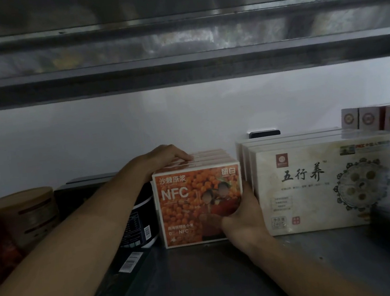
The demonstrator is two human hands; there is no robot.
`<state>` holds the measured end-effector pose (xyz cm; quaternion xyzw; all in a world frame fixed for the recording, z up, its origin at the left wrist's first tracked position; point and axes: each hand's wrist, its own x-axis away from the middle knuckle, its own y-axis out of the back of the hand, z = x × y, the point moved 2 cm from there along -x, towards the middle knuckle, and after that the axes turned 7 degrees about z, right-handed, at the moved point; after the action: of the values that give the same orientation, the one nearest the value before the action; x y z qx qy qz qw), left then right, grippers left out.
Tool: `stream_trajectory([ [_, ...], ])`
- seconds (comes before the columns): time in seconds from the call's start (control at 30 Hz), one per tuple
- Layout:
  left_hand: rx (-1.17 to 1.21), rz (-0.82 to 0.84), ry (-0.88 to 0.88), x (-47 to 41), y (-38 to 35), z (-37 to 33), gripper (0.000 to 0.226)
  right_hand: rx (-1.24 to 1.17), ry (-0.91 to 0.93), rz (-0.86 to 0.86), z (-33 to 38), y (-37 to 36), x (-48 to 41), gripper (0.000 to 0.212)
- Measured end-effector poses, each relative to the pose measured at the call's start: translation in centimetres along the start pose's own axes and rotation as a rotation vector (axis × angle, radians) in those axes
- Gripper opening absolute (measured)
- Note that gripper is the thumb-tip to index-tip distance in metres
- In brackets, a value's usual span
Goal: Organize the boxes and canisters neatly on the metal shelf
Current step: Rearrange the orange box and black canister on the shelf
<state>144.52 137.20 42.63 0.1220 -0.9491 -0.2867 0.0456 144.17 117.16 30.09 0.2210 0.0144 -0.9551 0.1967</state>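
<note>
Canisters (26,215): bunched far left, seemingly unsorted.
Left hand (166,157): fingers resting atop orange NFC boxes (199,205).
Right hand (243,217): gripping their front lower-right corner.
White boxes (327,186): aligned just beside.
Progress: roughly midway; left of metal shelf (228,278) untidy.

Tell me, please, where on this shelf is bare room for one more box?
Free: the front strip of the metal shelf, before the orange NFC boxes and white boxes. Crowded: the left side, with the black canister and wooden-lidded canister; the right hand fills the narrow gap between orange and white boxes.
</note>
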Motion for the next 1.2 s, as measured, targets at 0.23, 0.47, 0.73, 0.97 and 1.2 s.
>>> stream_trajectory([
  [0.23, -0.020, -0.005, 0.021, 0.2, -0.1, -0.1, 0.025, -0.006, -0.004, 0.025, 0.0, 0.1, 0.0, 0.089],
  [0.47, -0.020, -0.001, 0.031, 0.3, 0.0, -0.1, 0.025, 0.015, -0.008, 0.043, 0.2, 0.1, 0.2, 0.088],
  [0.73, -0.057, -0.103, -0.064, 1.4, -0.3, -0.6, 0.029, 0.042, -0.035, 0.050, 0.7, 0.2, 0.6, 0.090],
  [0.97, -0.173, -0.198, -0.156, 3.1, 0.1, -1.1, 0.035, 0.195, -0.083, 0.057, 1.8, 0.6, 2.1, 0.085],
  [1.2, -0.094, -0.141, -0.110, 5.8, 0.6, -0.7, 0.053, 0.304, -0.111, 0.055, 2.6, 0.3, 2.6, 0.081],
])
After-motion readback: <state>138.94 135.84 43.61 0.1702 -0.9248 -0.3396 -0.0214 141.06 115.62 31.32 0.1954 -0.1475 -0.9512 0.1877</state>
